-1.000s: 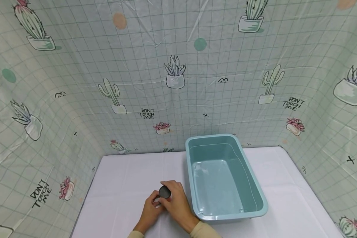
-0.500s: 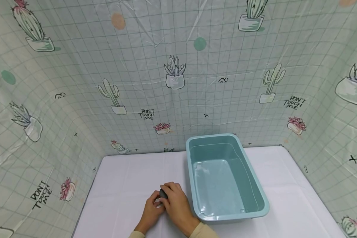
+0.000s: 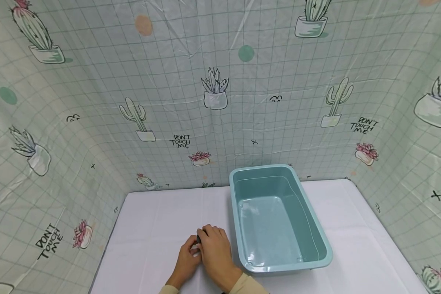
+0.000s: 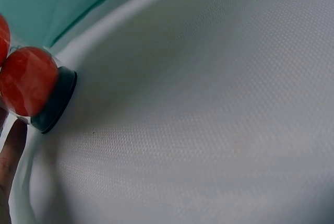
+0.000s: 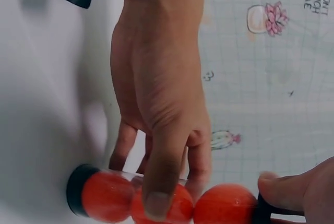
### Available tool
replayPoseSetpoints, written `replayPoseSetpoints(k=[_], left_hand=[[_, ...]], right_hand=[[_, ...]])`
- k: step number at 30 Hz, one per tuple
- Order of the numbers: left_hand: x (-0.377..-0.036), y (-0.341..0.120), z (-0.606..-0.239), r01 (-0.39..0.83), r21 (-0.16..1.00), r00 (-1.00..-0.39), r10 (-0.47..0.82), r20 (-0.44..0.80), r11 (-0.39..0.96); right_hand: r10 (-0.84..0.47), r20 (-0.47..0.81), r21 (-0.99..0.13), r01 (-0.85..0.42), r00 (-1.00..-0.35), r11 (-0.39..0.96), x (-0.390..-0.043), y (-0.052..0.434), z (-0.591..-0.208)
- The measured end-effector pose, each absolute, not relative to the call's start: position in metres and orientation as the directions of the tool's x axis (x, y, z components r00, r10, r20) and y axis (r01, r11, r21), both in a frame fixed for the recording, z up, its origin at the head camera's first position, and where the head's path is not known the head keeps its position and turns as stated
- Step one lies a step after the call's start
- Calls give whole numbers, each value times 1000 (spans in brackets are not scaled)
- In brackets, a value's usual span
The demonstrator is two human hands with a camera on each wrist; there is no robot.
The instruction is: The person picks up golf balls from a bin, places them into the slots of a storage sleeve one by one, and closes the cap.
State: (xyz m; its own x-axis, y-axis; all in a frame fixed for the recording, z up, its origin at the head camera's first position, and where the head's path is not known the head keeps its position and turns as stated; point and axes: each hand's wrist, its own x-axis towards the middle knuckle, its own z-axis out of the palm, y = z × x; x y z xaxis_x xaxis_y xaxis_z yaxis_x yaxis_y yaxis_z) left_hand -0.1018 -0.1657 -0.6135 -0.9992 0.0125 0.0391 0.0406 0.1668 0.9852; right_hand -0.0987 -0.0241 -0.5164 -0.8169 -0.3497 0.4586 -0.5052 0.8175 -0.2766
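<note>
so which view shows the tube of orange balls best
The right wrist view: the clear tube of orange balls lies full length, black caps at both ends. The left wrist view catches one capped end only; in the head view the hands nearly hide it.

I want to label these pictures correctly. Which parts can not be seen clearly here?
- Head view: the clear tube is almost fully covered by both hands.
- Left wrist view: the tube is cut by the left edge; only a fingertip shows.
- Right wrist view: the right hand is cut by the frame corner; its grip on the cap is partly hidden.
- Ball count: uncertain.
</note>
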Motion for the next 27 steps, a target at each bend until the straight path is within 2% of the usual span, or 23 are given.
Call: replayPoseSetpoints(k=[9, 27], left_hand=[[-102, -164, -610, 45, 986, -999, 5, 45, 161], [-106, -163, -608, 43, 981, -999, -4, 45, 189]], right_hand=[[-404, 480, -126, -517, -778, 847, -101, -26, -517], [-452, 458, -127, -560, -765, 819, -108, -24, -510]])
